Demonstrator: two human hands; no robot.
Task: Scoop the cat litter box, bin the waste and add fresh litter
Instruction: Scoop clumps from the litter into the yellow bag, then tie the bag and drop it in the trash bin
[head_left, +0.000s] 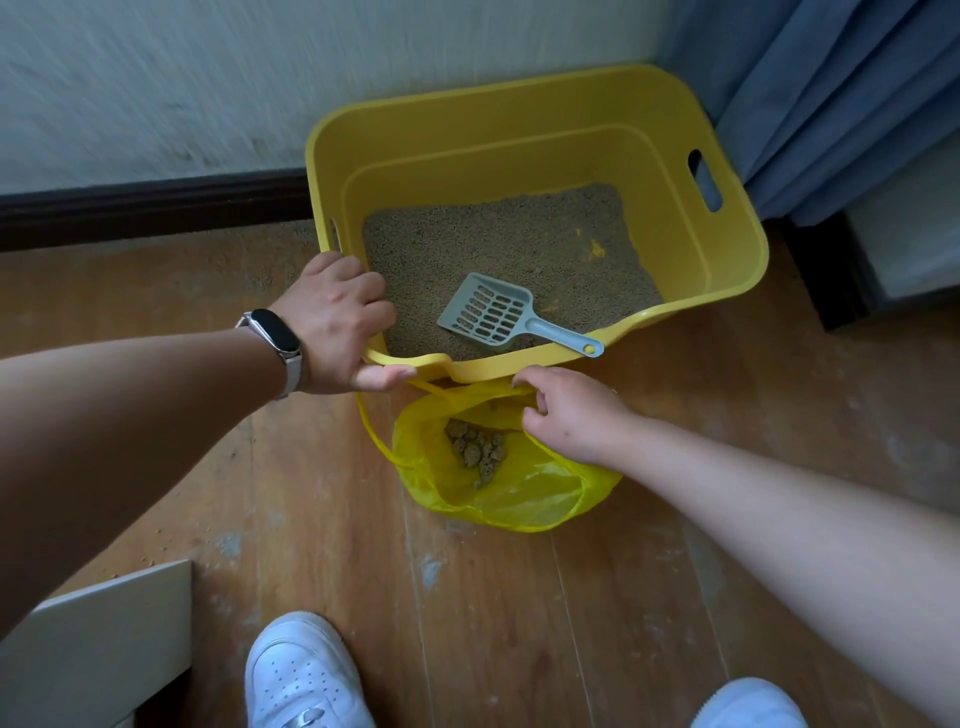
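A yellow plastic litter box (727, 249) stands on the wooden floor against the wall, holding tan litter (498, 239). A grey slotted scoop (498, 312) lies in the litter, its handle resting on the front rim. My left hand (337, 322), with a watch on the wrist, grips the box's front left rim. In front of the box sits an open yellow plastic bag (519, 499) with clumps of waste (475, 449) inside. My right hand (571, 415) pinches the bag's upper edge.
A blue curtain (831, 93) hangs at the right behind the box, above a dark base. A white panel (104, 639) lies at the lower left. My white shoes (306, 675) stand at the bottom. Litter crumbs dot the floor at the left.
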